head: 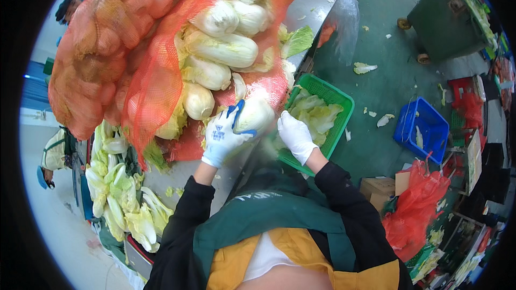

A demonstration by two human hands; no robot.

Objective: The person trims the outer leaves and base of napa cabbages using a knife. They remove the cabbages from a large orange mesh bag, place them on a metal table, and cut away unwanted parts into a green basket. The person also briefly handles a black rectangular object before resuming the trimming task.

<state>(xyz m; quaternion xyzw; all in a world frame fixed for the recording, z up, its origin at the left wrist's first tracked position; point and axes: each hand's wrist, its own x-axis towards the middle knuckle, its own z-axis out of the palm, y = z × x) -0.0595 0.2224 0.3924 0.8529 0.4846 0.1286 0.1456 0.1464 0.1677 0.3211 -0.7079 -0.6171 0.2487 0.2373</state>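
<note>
My left hand (226, 136), in a white knit glove with blue-coated fingers, grips a napa cabbage (254, 116) at the table's near edge. To its right my right hand (297, 136), in a thin white glove, has its fingers curled together; whether they pinch something is hidden. Below that hand, a pale leaf-like shape (269, 147) is blurred. Beside the table, partly under my right hand, a green plastic basket (346, 117) holds loose cabbage leaves (318, 110). Ahead of my left hand, several whole napa cabbages (221, 48) lie in an opened red mesh sack (157, 76).
A full mesh sack (96, 48) stands at the left, above piled trimmed cabbage pieces (115, 185) on the metal table (181, 175). To the right are a blue crate (423, 129), a wheeled green bin (445, 20), a cardboard box (377, 189) and scattered floor leaves (365, 68). People stand at far left.
</note>
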